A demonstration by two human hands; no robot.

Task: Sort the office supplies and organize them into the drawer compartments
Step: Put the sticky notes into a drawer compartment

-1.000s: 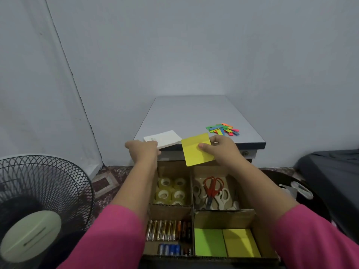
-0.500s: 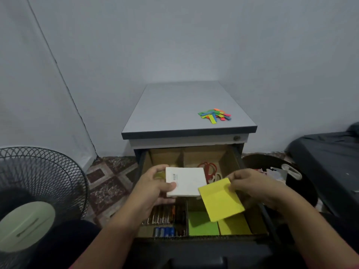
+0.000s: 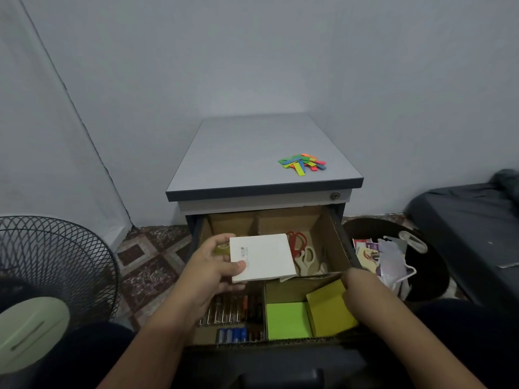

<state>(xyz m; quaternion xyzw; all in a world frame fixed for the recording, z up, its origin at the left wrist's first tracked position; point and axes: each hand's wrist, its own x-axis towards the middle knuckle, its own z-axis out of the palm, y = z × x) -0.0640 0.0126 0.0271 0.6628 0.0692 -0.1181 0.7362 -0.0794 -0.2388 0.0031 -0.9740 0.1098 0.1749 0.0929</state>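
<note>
Leftmost, a black mesh fan stands on the patterned floor, cut by the frame edge. Left hand hovers over the open drawer, thumb on top and fingers curled underneath a white square pad, barcode face up, held roughly level above the rear-left compartment; a tape roll is partly visible under the fingers there. Front-left compartment holds batteries in rows, a few blue ones nearest the front edge. Cardboard dividers split the drawer into four sections. Rear-right compartment holds scissors, red handles on top of pale ones, partly hidden by the white pad. Front-right compartment: green sticky notes lie flat on the left side; yellow sticky notes sit just beside them on the right, tilted, the near corner raised. Right hand is at the upper right corner of the yellow pad, fingertips touching or pinching it; fingers are turned away from the camera, so the grip itself cannot be told. On the desk above the drawer, near its right front, lies a loose pile of coloured page flags. Right of the drawer, a black bin on the floor contains packaging, and a dark bed sits at the frame edge.
</note>
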